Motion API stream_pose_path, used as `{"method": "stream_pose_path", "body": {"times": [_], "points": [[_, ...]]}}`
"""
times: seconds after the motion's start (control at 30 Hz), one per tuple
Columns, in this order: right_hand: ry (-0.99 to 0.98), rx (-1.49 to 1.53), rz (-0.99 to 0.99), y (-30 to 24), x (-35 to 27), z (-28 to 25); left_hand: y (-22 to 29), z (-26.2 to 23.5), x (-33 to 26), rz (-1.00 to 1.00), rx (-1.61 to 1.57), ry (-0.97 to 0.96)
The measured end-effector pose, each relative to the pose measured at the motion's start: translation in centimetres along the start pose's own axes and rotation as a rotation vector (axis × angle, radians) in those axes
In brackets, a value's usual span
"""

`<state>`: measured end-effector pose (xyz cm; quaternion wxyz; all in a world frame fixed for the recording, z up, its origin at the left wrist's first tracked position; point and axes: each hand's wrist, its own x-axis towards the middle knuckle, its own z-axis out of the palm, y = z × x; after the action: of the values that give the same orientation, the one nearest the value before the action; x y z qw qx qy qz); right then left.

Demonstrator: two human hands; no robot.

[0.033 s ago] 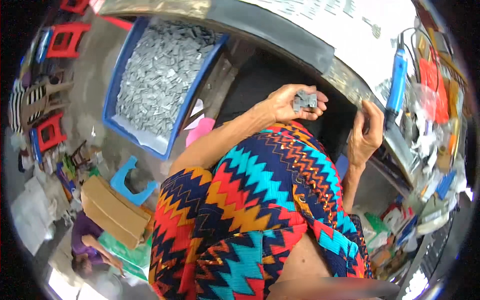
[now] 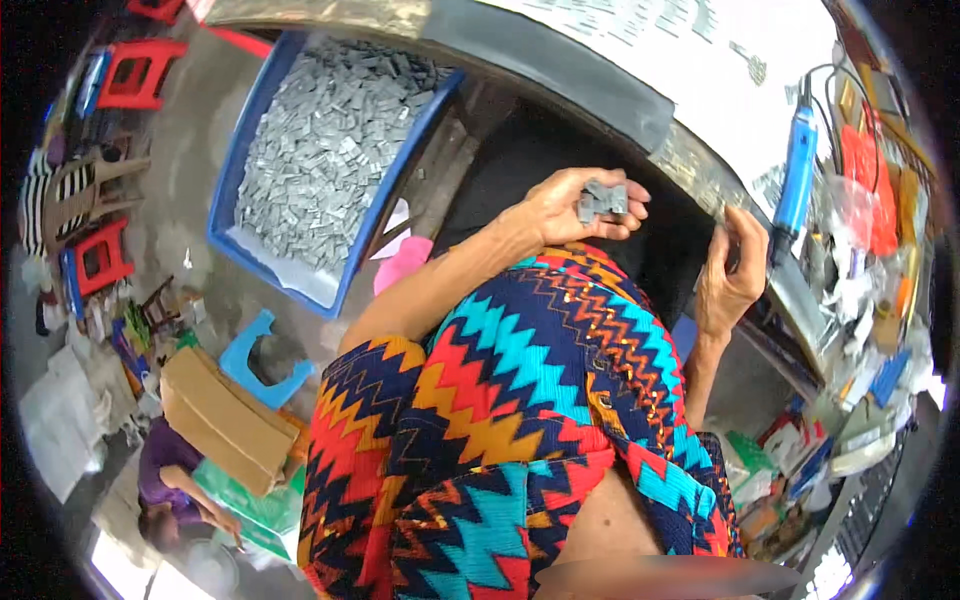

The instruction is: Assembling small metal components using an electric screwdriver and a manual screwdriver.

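Note:
My left hand (image 2: 565, 205) is cupped palm up above my lap, its fingers curled around several small flat grey pieces (image 2: 602, 203). They look rectangular and lie piled loosely; their exact kind cannot be made out. At the edge of the worktable, my right hand (image 2: 735, 265) is raised with thumb and fingers bent together in a pinch. Whatever is between its fingertips is too small to name. To the left, a blue tray (image 2: 338, 292) is heaped with similar grey pieces (image 2: 325, 150).
Rows of grey pieces lie on the white worktable top (image 2: 775, 30). A blue corded handheld tool (image 2: 797, 165) rests near its right side, beside a red plastic bag (image 2: 868, 190). A cardboard box (image 2: 230, 420), a blue stool (image 2: 262, 365) and a person in purple (image 2: 170, 465) are at lower left.
The grey pieces in my left hand have shifted slightly, and its fingers have moved a little. My right hand stays almost where it was.

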<state>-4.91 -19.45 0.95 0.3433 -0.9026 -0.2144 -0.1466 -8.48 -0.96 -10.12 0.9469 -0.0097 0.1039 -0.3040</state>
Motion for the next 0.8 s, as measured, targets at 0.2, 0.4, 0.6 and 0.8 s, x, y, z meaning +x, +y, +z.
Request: {"method": "stream_pose_path", "body": {"times": [0.2, 0.4, 0.6, 0.8], "points": [[0.004, -0.026, -0.035, 0.7, 1.2, -0.7, 7.2, 4.6, -7.2, 0.360, 0.038, -0.081], [0.045, -0.038, -0.016, 3.2, 3.2, -1.4, 16.4, 1.9, -18.9, 0.953, 0.142, 0.051], [0.045, -0.223, -0.039, 5.9, 5.6, -3.7, 16.3, -0.4, -20.6, 1.409, 1.433, 1.318], [-0.096, -0.626, -0.159, 8.1, 6.0, -4.5, 12.5, 1.0, -13.3, 1.462, 1.797, 1.334]]}}
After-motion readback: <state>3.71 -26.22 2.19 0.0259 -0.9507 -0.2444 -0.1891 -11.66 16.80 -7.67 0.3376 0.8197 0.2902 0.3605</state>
